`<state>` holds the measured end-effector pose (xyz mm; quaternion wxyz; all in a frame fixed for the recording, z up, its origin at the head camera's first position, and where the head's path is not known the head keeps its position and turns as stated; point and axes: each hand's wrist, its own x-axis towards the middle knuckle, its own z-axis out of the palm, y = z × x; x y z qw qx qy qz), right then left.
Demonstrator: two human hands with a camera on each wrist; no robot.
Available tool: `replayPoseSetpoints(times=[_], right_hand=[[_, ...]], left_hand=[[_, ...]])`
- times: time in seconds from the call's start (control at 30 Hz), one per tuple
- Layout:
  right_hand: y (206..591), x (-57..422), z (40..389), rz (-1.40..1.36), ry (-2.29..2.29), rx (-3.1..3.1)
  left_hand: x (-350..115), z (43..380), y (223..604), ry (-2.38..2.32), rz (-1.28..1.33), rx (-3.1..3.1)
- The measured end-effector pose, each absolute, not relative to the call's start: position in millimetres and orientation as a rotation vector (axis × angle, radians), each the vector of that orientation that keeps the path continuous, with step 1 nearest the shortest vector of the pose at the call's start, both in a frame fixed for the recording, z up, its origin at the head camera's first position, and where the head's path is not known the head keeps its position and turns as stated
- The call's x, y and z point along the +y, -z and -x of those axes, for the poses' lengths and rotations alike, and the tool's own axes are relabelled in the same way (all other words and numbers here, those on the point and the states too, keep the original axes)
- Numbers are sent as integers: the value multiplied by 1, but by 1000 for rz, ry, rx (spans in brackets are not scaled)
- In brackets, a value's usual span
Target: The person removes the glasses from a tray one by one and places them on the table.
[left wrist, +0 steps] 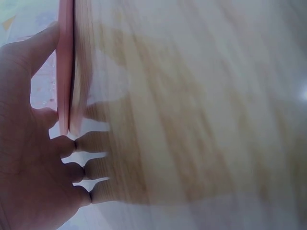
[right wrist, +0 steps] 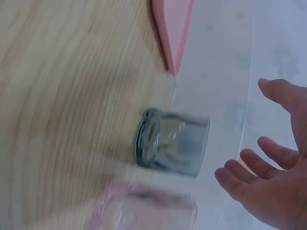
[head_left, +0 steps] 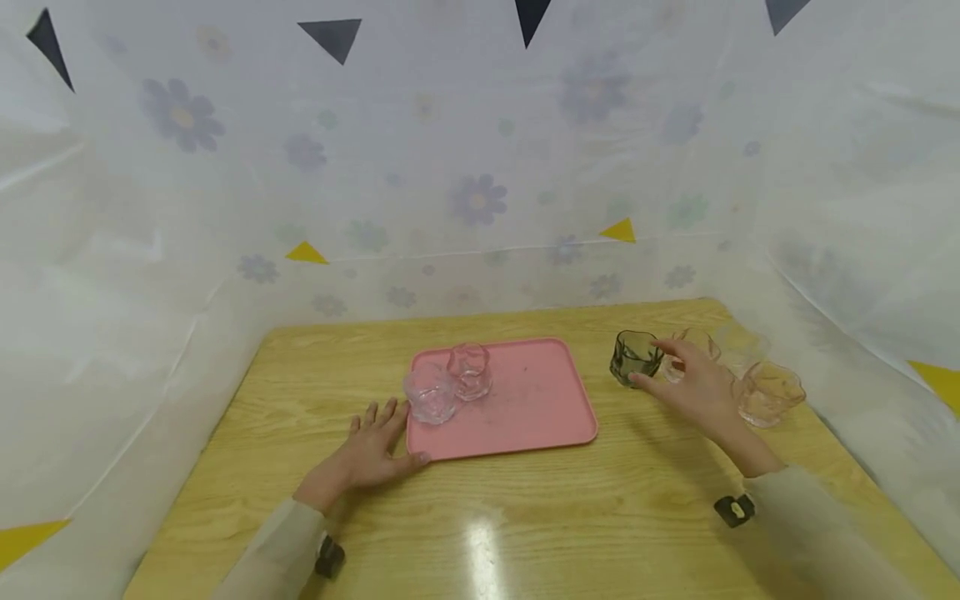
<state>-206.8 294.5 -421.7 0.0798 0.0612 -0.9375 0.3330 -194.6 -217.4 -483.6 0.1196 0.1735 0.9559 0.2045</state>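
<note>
A smoky grey glass (head_left: 636, 360) stands upright on the table to the right of the pink tray (head_left: 536, 400). My right hand (head_left: 701, 393) is beside it, thumb and fingers spread; in the right wrist view a gap separates the fingers from the grey glass (right wrist: 175, 143). On the tray's left part stand a clear glass (head_left: 432, 398) and a pinkish one (head_left: 469, 372). My left hand (head_left: 369, 457) lies spread at the tray's near left corner. Its thumb touches the tray edge (left wrist: 65, 57) in the left wrist view, and the fingertips rest on the table.
Behind and beside the right hand stand a pale pink glass (head_left: 696, 342), a clear glass (head_left: 742, 343) and a peach-tinted glass (head_left: 768, 393). White flowered sheeting (head_left: 480, 275) encloses the wooden table (head_left: 487, 508) at the back and both sides.
</note>
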Motion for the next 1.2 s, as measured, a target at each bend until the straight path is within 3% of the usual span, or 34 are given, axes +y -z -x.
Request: replayPoseSetpoints(times=[0.63,1.2], right_hand=[[436,177,241,-671,-1213,-2727],[455,100,268,-725,-1310,-2775]], left_hand=[[-219,197,482,-591,-517,2810],[-218,196,485,-587,-508,2805]])
